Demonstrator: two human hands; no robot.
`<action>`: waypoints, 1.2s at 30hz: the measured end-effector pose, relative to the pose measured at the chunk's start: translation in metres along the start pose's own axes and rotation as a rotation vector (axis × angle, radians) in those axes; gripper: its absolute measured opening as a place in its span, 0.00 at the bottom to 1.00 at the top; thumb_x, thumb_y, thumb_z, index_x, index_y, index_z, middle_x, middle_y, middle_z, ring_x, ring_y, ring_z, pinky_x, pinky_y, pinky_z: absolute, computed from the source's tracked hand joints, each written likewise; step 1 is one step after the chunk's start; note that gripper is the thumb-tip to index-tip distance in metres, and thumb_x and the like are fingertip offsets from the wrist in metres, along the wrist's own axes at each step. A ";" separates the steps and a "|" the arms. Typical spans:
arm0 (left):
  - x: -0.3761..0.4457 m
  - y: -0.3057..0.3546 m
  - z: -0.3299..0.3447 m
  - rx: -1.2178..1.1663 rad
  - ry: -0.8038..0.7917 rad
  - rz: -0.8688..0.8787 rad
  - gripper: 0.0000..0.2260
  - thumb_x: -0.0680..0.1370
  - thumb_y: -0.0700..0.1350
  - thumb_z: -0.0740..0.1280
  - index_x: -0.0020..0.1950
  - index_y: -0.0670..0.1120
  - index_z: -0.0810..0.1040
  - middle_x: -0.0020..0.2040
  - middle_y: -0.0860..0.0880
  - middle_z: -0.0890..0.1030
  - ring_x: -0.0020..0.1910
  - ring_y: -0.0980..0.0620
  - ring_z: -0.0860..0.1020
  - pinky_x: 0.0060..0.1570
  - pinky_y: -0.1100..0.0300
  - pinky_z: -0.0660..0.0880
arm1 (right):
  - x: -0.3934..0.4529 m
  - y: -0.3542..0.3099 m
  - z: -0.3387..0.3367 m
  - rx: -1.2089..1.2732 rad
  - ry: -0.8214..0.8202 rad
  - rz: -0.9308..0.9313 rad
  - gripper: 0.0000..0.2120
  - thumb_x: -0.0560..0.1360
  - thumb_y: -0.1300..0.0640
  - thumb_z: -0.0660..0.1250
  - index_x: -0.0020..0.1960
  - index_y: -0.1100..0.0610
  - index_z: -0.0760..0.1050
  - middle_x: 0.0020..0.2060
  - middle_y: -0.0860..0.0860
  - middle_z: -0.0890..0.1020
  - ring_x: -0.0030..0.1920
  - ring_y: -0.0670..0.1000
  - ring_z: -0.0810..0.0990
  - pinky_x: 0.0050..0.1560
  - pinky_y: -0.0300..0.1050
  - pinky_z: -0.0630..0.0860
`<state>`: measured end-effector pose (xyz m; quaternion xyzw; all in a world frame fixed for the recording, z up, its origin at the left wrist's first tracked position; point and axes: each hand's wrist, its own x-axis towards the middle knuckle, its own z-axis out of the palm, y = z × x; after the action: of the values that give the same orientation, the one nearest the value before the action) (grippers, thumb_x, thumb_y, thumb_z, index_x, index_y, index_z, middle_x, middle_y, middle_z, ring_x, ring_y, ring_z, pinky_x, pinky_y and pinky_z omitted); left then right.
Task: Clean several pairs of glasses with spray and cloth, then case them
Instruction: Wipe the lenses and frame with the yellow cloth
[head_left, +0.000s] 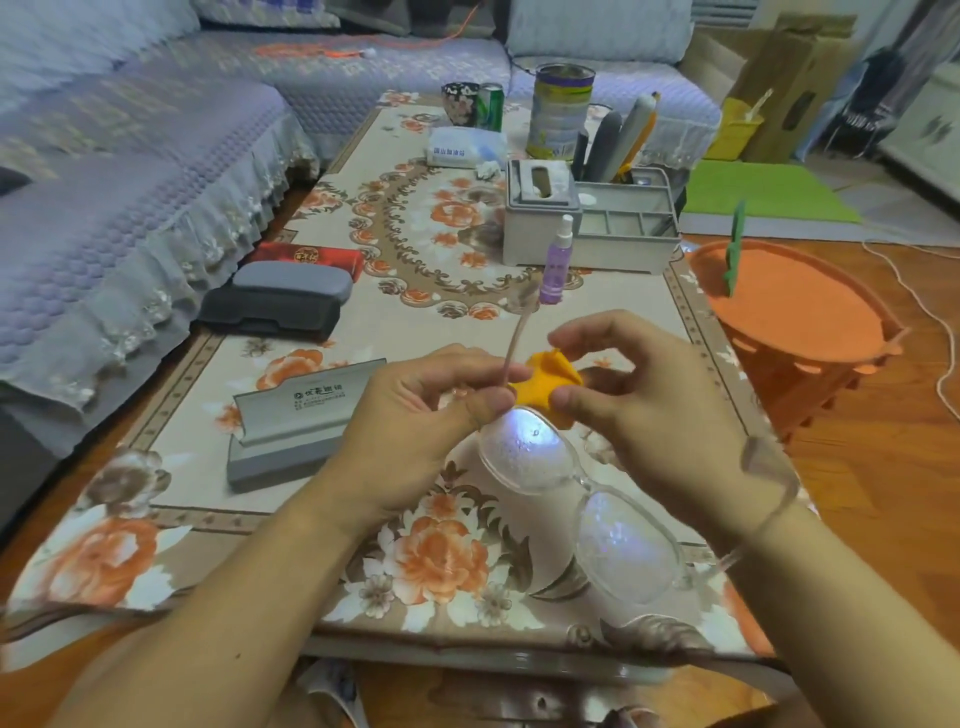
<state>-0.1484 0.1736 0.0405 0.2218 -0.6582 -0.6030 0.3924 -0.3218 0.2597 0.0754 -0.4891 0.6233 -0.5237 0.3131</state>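
Observation:
A pair of clear-framed glasses (576, 499) hangs in front of me above the table, its lenses wet with droplets. My left hand (410, 426) pinches the frame at the hinge of one lens, with a temple arm sticking up between its fingers. My right hand (644, 410) holds a folded orange cloth (545, 382) at the upper edge of that lens. A purple spray bottle (557, 260) stands upright beyond my hands. An open grey glasses case (296, 421) lies to the left. Farther left lie a dark case (270, 312), a grey case (293, 280) and a red case (311, 257).
The floral-covered table (452, 228) carries a grey tissue box and organiser (592, 223), a tall tin (561, 111), a green can, a cup and a wipes pack at the far end. A sofa (130, 171) runs along the left; an orange basket (789, 312) stands at the right.

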 end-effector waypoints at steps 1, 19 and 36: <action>0.001 0.000 -0.001 -0.003 0.021 -0.002 0.09 0.73 0.44 0.74 0.52 0.53 0.87 0.52 0.52 0.86 0.59 0.52 0.81 0.60 0.57 0.77 | -0.002 0.001 0.004 0.064 -0.017 -0.011 0.21 0.70 0.75 0.73 0.50 0.50 0.81 0.49 0.52 0.83 0.38 0.50 0.81 0.32 0.37 0.75; 0.001 0.007 0.000 0.034 -0.029 0.101 0.09 0.72 0.40 0.72 0.50 0.48 0.87 0.41 0.47 0.81 0.45 0.57 0.81 0.49 0.66 0.76 | -0.007 0.004 0.016 0.817 -0.134 0.523 0.10 0.71 0.70 0.69 0.51 0.64 0.80 0.41 0.59 0.81 0.40 0.56 0.80 0.41 0.45 0.81; 0.002 0.001 0.000 0.119 -0.158 0.044 0.07 0.69 0.50 0.76 0.46 0.56 0.88 0.46 0.54 0.77 0.51 0.53 0.77 0.58 0.59 0.71 | -0.007 0.007 0.000 0.490 -0.622 0.560 0.13 0.73 0.64 0.68 0.55 0.70 0.79 0.50 0.65 0.80 0.51 0.61 0.78 0.62 0.61 0.74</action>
<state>-0.1489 0.1725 0.0422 0.1821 -0.7266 -0.5695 0.3384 -0.3219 0.2667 0.0674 -0.3478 0.4664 -0.3797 0.7193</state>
